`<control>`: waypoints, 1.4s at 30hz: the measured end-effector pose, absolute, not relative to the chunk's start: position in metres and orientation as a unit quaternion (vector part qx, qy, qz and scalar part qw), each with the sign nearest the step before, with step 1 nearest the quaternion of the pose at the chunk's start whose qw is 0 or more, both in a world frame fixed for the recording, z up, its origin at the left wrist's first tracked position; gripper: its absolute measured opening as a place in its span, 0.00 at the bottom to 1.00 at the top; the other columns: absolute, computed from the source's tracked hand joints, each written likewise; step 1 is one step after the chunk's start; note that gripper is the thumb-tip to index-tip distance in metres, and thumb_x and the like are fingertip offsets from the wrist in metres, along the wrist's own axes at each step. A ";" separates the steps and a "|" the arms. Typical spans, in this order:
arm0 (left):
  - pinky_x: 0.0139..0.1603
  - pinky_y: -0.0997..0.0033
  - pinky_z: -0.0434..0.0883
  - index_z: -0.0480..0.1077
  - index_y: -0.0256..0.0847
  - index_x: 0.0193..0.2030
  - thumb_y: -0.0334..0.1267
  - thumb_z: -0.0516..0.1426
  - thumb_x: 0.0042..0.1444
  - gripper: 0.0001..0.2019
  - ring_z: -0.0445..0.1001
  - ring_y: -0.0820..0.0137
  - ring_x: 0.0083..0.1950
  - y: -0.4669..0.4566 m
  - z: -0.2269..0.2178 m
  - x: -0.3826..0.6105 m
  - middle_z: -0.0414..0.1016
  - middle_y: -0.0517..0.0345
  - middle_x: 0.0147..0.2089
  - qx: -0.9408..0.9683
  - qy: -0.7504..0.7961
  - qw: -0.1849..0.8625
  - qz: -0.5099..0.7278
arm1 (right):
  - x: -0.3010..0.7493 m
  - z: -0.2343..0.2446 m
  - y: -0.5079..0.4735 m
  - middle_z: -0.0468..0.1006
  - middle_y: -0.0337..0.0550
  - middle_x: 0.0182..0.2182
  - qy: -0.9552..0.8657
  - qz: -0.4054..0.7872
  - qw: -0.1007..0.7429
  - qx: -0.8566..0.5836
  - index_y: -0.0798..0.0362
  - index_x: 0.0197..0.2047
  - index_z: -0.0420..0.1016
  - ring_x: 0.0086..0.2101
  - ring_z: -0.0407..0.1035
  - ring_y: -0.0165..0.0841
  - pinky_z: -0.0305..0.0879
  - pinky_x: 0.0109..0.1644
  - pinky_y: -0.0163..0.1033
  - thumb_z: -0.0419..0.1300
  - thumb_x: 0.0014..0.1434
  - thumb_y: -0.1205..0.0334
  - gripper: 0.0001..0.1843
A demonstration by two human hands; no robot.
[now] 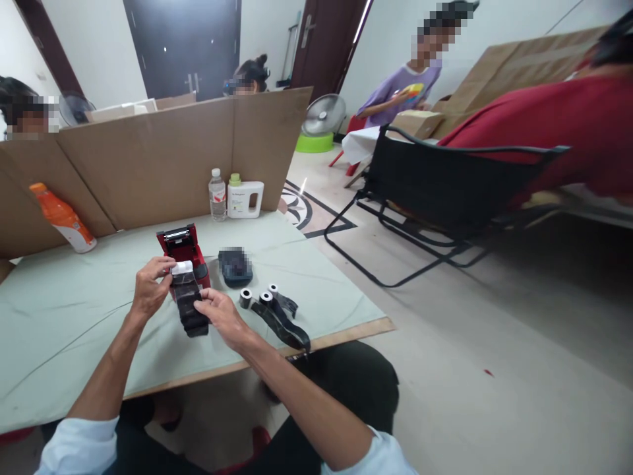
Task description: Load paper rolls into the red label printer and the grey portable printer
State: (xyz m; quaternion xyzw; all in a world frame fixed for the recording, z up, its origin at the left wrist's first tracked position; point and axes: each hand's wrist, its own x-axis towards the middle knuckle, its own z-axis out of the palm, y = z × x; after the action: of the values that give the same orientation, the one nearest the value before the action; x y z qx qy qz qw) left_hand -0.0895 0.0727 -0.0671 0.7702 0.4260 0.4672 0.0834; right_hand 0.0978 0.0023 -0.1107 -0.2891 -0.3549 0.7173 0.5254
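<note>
A small red printer (188,247) stands on the table with its lid raised. In front of it is a white paper roll (182,267) with a dark printed strip (189,303) hanging down. My left hand (151,285) pinches the roll's upper left side. Lower down, my right hand (223,318) grips the right edge of the strip between thumb and fingers. To the right lie several small white rolls (266,297), with dark printed strips (281,324) trailing towards the table edge. A dark, partly blurred-out device (235,266) sits just behind them.
A brown cardboard partition (163,158) borders the far side of the pale green table (99,310). Before it stand an orange bottle (62,216), a clear bottle (217,195) and a white jug (243,200). A black folding chair (445,178) and several people are beyond.
</note>
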 end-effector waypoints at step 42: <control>0.41 0.69 0.71 0.82 0.46 0.35 0.40 0.66 0.49 0.07 0.79 0.62 0.37 0.163 -0.049 -0.085 0.84 0.55 0.34 0.831 0.540 0.118 0.064 | 0.076 -0.114 0.041 0.72 0.34 0.19 -0.363 0.643 0.536 -0.409 0.52 0.28 0.74 0.21 0.64 0.28 0.60 0.23 0.34 0.69 0.43 0.49 0.16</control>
State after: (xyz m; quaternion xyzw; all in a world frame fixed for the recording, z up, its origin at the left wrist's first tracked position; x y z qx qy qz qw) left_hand -0.0850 0.1634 -0.0492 0.8307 0.5403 0.0638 0.1179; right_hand 0.0757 0.0413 -0.1142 -0.4090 -0.3631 0.6432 0.5359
